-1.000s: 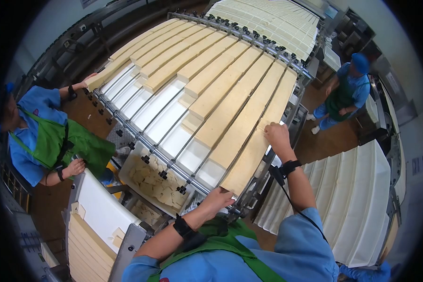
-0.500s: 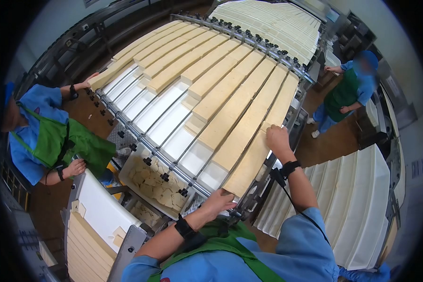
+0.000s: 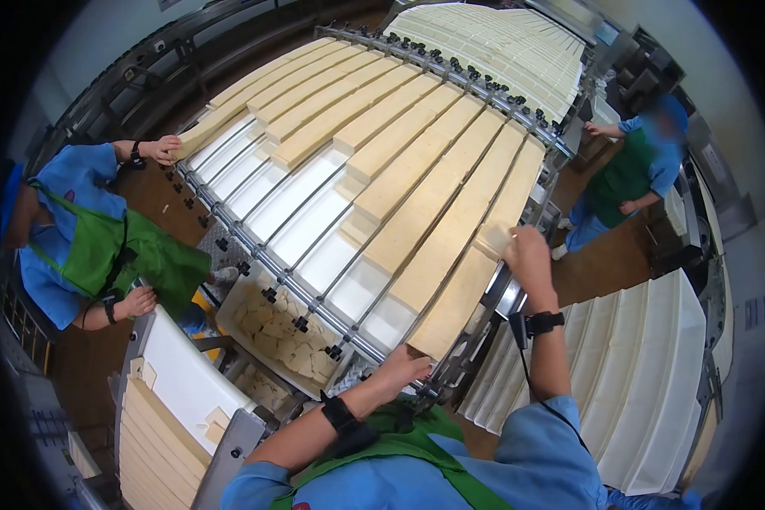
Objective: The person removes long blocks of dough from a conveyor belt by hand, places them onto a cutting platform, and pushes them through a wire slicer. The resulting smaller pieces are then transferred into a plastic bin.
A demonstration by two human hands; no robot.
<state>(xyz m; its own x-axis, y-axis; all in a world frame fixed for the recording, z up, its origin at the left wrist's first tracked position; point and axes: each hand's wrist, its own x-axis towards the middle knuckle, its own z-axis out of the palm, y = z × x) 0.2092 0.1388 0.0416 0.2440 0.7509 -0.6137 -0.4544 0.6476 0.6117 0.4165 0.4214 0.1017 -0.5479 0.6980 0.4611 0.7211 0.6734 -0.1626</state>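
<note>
Long pale tan blocks (image 3: 425,221) lie side by side in lanes divided by metal rods on a white conveyor (image 3: 302,204). At the near end of the rightmost lane, my left hand (image 3: 402,371) rests with bent fingers against the end of a block (image 3: 452,316). My right hand (image 3: 529,251) is closed on a small thin pale piece (image 3: 495,235) at that block's far end, beside the conveyor's right edge. The piece is partly blurred, and the fingertips of my left hand are partly hidden by the block.
A co-worker (image 3: 102,246) at the left touches a block end. Another person (image 3: 633,170) stands at the right. Below the conveyor is a bin of scraps (image 3: 285,331). Ridged white trays (image 3: 586,365) stand at lower right, a white-topped table (image 3: 174,365) at lower left.
My right hand has lifted and shifted right, with the thin piece now showing by its fingers. My left hand has barely moved. The left co-worker's hand is now further over the block end.
</note>
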